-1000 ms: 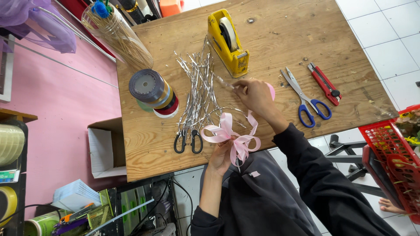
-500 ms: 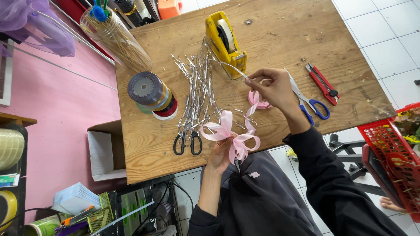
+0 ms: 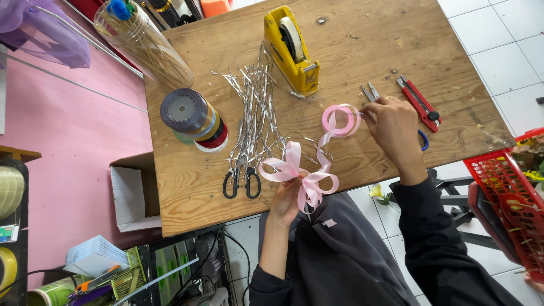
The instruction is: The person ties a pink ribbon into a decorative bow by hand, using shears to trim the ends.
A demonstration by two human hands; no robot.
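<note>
Left hand (image 3: 288, 203) pinches a half-looped pink bow (image 3: 299, 174); right hand (image 3: 394, 124), at two o'clock, grips its ribbon tail (image 3: 340, 120), more loops unformed

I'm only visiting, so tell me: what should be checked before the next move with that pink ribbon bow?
1. Left hand pinches the pink bow at its centre: ok.
2. Right hand holds the ribbon loop: ok.
3. Ribbon strand from loop to bow is free of the silver wire ties: cannot tell, since it passes over some of them.
4. Black-handled scissors lie close beside the left hand: ok.
</note>
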